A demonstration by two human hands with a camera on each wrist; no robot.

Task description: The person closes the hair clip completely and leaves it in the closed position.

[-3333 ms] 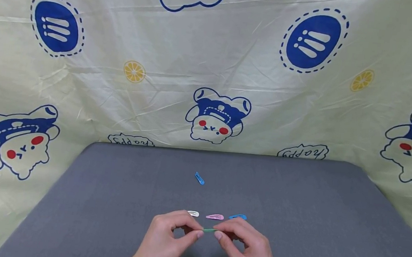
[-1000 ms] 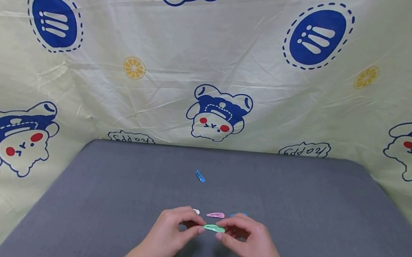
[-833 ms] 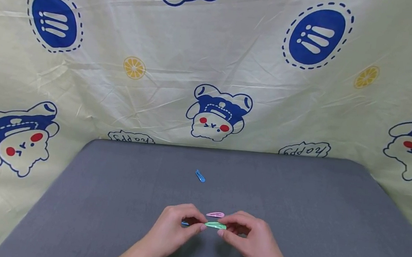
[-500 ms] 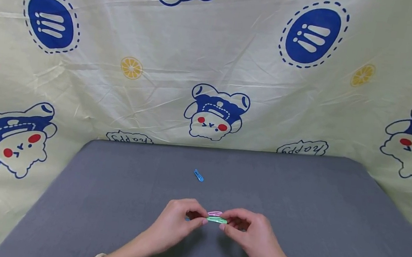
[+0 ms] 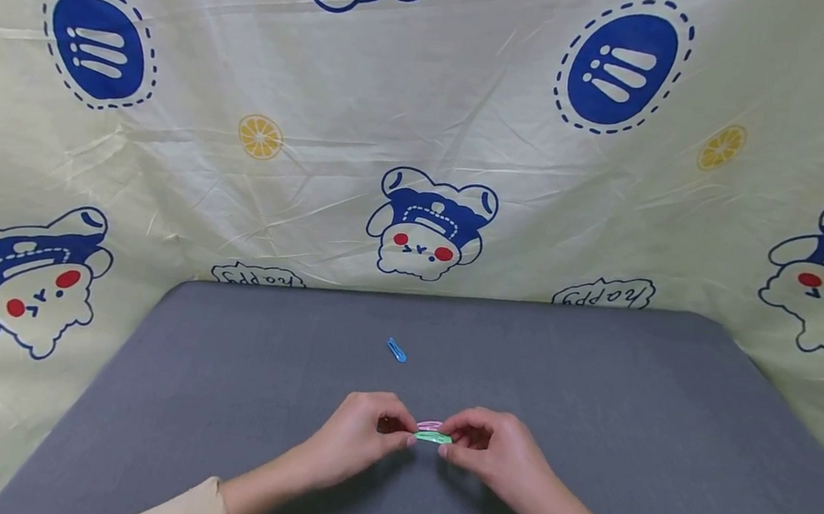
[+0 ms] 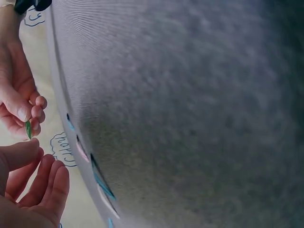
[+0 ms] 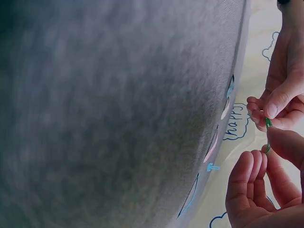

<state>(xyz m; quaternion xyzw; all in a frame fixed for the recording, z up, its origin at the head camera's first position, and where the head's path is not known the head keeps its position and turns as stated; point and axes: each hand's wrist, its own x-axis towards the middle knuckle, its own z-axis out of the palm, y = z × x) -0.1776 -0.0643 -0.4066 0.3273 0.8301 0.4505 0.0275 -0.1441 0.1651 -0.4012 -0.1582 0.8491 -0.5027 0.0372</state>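
Observation:
A green snap hair clip [image 5: 432, 438] is held level above the table by both hands. My left hand [image 5: 362, 432] pinches its left end between thumb and forefinger, and my right hand [image 5: 501, 449] pinches the right end the same way. The fingertips cover both ends of the clip. Just beyond it lies a pink hair clip [image 5: 429, 425], partly hidden by my fingers. In the right wrist view, the green clip [image 7: 268, 135] spans the two thumbs. Whether it is snapped or unsnapped, I cannot tell.
Farther back on the grey table [image 5: 258, 358] lies a blue hair clip [image 5: 396, 350]. The left wrist view shows a white clip [image 6: 108, 202] and another blue clip [image 6: 101, 178] on the table, hidden behind my hands in the head view. A patterned curtain [image 5: 339, 90] hangs behind the table.
Both hands have moved forward over the table with the green clip, towards the pink one. The clip, seen edge-on earlier, now shows its face. The white and nearer blue clips have become hidden.

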